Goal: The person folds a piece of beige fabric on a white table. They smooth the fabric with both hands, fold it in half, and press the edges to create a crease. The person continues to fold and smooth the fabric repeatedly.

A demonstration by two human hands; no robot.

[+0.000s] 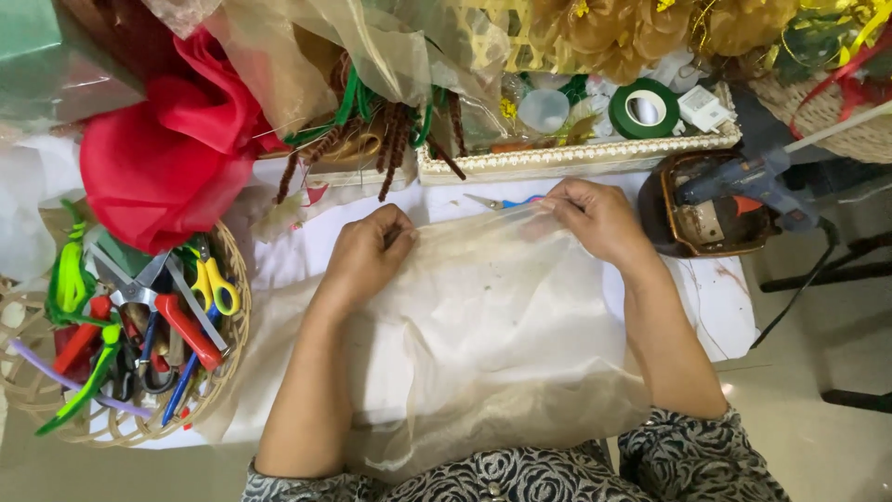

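A sheet of sheer beige organza fabric lies spread over the white table and hangs toward my lap. My left hand pinches its far edge on the left. My right hand grips the same edge further right, so the cloth is stretched between them. Just beyond the fabric edge, small blue-handled scissors lie on the table, partly hidden by my right hand.
A woven basket at left holds scissors, pliers and pipe cleaners. Red fabric is piled behind it. A white framed tray with green floral tape sits behind. A blue glue gun rests in a brown dish at right.
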